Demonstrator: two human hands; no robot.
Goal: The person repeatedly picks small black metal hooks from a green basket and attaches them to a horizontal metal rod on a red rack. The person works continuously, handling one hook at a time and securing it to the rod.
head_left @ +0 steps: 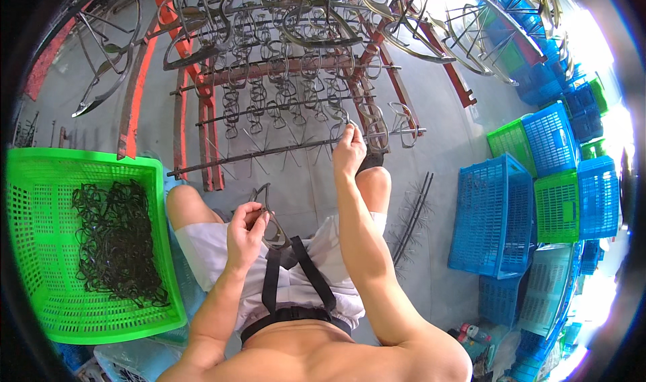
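My left hand (247, 233) is closed around a dark looped frame (276, 233), thin and curved like a spectacle frame, in front of my lap. My right arm reaches forward to the rack. There the fingers of my right hand (350, 149) are pinched together on a slim looped frame (336, 111), just above the lowest spiked bar (269, 151); the fingertips partly hide it. Several similar frames hang close by at that bar's right end. Thin wire prongs stick out along the rest of it. A tangled heap of dark frames (121, 241) lies in the green basket (171, 274) at my left.
The red metal rack (207, 113) carries rows of hanging frames on its bars, with larger ones overhead. Loose spiked rods (414, 217) lie on the floor right of my knee. Blue crates (481, 214) and green crates (557, 207) are stacked along the right.
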